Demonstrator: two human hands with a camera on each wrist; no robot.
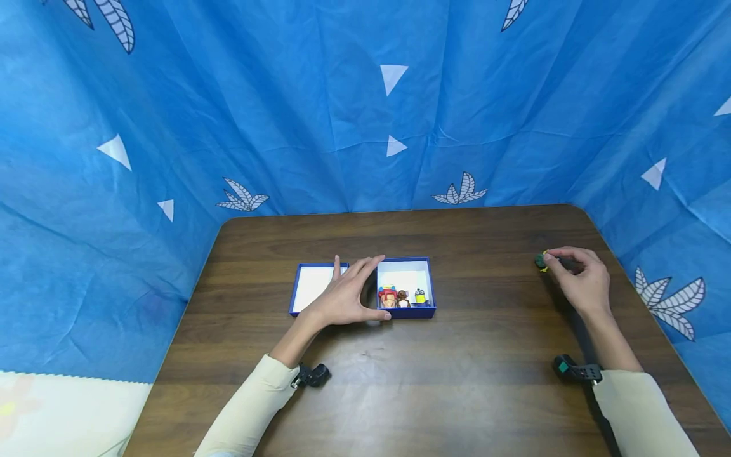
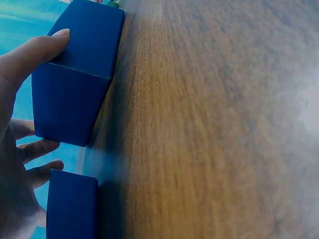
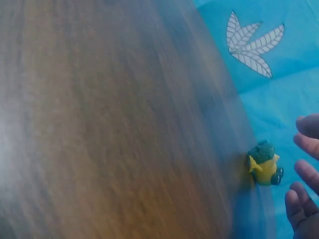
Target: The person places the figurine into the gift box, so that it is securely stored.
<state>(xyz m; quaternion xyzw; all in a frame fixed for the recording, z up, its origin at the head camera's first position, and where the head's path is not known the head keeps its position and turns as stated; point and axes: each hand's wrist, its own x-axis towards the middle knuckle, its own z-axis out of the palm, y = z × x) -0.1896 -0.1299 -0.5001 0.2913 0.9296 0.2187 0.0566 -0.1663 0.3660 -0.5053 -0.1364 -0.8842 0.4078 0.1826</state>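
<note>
Here, blue cloth [image 1: 320,95] borders the wooden table [image 1: 457,381], left fingers [image 2: 40,149] spread, right fingers [image 3: 308,173] slightly parted.

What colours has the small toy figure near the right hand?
Green and yellow; the toy figure shows best in the right wrist view.
</note>
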